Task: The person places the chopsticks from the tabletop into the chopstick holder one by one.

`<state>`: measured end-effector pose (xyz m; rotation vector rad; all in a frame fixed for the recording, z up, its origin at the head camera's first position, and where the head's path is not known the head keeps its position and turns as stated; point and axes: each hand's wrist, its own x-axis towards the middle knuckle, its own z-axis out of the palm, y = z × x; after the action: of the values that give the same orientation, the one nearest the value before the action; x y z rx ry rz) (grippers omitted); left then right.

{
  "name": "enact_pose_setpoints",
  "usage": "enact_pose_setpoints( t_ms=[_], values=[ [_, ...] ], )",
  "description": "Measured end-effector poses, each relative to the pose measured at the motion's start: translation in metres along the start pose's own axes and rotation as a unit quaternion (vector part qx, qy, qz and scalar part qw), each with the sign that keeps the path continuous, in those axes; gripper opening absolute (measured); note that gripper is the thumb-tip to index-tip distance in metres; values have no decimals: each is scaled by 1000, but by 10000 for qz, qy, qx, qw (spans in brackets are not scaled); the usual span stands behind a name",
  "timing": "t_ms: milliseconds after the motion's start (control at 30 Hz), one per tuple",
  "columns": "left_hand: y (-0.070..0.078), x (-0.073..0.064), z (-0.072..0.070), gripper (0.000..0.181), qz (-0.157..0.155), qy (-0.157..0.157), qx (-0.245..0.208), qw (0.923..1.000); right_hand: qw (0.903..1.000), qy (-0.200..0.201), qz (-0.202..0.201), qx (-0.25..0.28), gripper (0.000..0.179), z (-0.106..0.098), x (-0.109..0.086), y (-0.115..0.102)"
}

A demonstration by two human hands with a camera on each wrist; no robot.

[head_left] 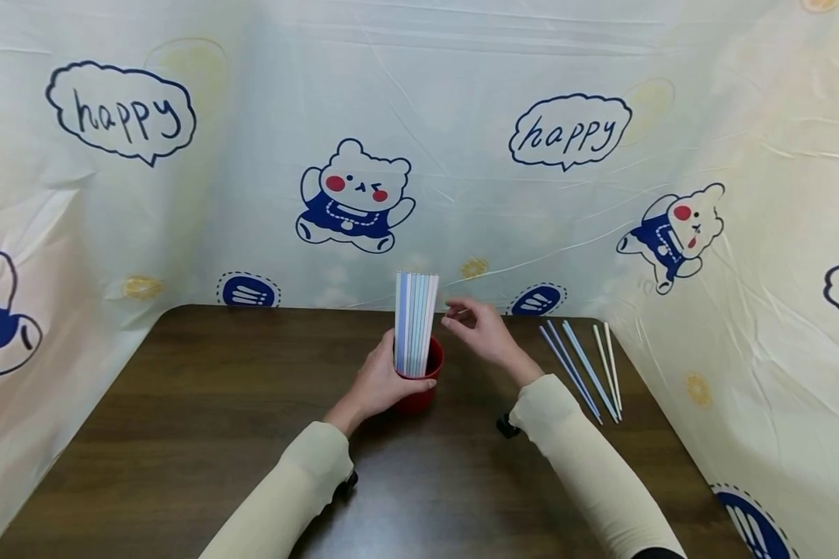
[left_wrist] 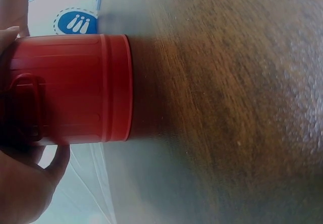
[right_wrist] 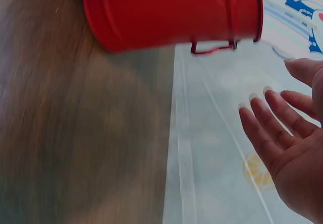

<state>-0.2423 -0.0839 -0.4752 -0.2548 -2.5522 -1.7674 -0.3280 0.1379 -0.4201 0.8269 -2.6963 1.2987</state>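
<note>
A red metal bucket (head_left: 422, 400) with small side handles stands upright on the table. From its mouth rises a tight bundle of blue, pale and white straws (head_left: 414, 326). My left hand (head_left: 377, 384) grips the bucket near its rim, thumb across the front; in the left wrist view the fingers and thumb wrap its red wall (left_wrist: 65, 88). To the right of the straws, my right hand (head_left: 485, 330) hovers apart from them, fingers loosely bent and holding nothing. Its palm (right_wrist: 303, 168) faces the bucket's side in the right wrist view.
Toward the right of the brown table (head_left: 217, 435) lie two blue-violet straws (head_left: 569, 373), light blue straws (head_left: 591, 373) and two white straws (head_left: 608, 373), roughly side by side. A printed curtain (head_left: 461, 217) encloses the table's back and sides.
</note>
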Motion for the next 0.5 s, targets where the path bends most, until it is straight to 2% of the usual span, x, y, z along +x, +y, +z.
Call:
enact_pose_setpoints(
  t_ms=[167,267,367,500],
  values=[
    [1,0,0,106,-20,3,28,10000,9994,119,20,-332,38,-15,-4,14],
    [2,-1,0,107,-39,3,45,10000,9967,242,129,-758,40,-24,-7,28],
    [2,-2,0,106,-50,24,56,10000,9893,351,460,-1342,44,-33,-11,46],
    [2,-2,0,106,-52,41,51,10000,9738,404,960,-2024,51,-46,-22,80]
  ],
)
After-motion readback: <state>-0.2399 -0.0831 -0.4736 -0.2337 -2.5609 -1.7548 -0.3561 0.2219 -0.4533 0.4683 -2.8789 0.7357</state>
